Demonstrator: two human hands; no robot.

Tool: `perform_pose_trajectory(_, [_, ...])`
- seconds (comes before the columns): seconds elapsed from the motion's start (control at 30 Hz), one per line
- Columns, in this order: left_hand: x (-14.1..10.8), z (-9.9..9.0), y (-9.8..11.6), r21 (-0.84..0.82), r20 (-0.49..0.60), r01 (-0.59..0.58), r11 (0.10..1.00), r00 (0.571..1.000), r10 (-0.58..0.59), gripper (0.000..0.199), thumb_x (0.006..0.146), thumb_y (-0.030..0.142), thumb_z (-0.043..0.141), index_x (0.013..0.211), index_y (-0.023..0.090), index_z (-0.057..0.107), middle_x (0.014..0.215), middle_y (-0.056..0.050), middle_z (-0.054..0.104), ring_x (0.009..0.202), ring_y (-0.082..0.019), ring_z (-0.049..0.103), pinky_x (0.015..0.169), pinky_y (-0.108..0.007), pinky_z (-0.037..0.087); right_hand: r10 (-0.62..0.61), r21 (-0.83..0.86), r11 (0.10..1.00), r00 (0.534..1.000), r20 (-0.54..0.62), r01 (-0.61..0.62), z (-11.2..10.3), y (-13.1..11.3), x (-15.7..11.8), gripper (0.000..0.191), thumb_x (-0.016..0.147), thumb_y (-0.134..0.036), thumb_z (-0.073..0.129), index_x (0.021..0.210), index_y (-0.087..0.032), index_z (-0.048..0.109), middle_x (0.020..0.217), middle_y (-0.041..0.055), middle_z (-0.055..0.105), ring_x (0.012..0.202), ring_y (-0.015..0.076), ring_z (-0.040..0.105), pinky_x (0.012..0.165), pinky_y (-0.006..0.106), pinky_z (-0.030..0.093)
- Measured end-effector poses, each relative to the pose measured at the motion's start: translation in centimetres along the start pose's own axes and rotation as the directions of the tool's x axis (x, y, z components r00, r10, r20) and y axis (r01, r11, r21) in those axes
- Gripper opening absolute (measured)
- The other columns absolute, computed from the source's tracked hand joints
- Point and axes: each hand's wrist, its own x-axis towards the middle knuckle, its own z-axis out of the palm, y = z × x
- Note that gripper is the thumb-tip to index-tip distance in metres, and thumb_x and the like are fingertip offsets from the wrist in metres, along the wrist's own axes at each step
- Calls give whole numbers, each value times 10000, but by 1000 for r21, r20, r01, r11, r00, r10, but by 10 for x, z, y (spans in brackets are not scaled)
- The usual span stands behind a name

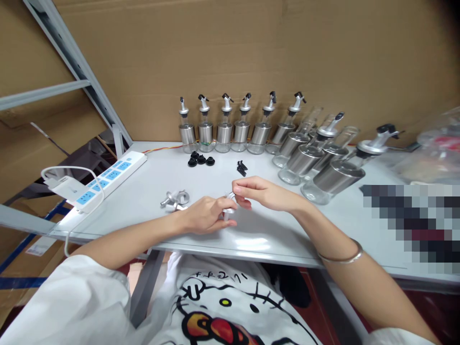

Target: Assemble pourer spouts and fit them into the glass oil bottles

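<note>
My left hand (204, 214) is closed around a silver bottle pourer (228, 211), held just above the table with its flange showing between the fingers. My right hand (264, 192) pinches at the upper end of this pourer; whatever lies between its fingertips is too small to make out. Left of my left hand lies a small group of silver pourer parts (175, 197). Beyond the hands are a few small black caps (242, 167) and a cluster of black rubber stoppers (201, 159).
Glass bottles with steel sleeves (224, 134) stand along the back and right, several topped with pourers. A white power strip (113, 177) with a plugged-in charger and cable lies at the left edge. Clear plastic bags (436, 153) sit at far right. Cardboard (215, 57) walls the back.
</note>
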Motion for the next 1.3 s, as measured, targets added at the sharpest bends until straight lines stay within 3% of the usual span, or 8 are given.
perform_pose_trajectory(0.33, [-2,1,1,31,93,46,998,994,-49,235,1021,441,263,1110,224,267,739,38,610,409,-73,453,479,-212,387,67,14,998,997,41,-67,-2,6,0,497,909,-591,457,616,-190,433,520,-64,394,487,77,337,530,271,284])
perform_pose_trajectory(0.73, [-1,-4,0,161,177,-12,987,984,-17,179,1033,384,215,1085,220,264,728,20,608,479,-111,524,505,-224,385,66,-14,998,998,21,-65,-1,6,0,544,868,-656,479,585,-204,371,475,-76,377,442,63,314,484,253,263])
perform_pose_trajectory(1.03, [-3,-2,-6,178,238,44,983,967,-87,228,1023,422,223,1102,217,282,826,-19,631,520,-126,555,531,-244,400,76,0,997,997,-13,-76,-2,10,2,536,858,-652,500,590,-199,396,473,-80,370,436,61,297,466,251,246])
perform_pose_trajectory(1.3, [1,-6,-4,183,126,49,982,989,-73,299,1022,480,225,1146,218,299,895,-38,674,528,-125,586,522,-242,400,7,121,993,1000,-3,-6,2,15,8,559,858,-686,470,600,-194,419,511,-67,403,485,83,386,539,265,321])
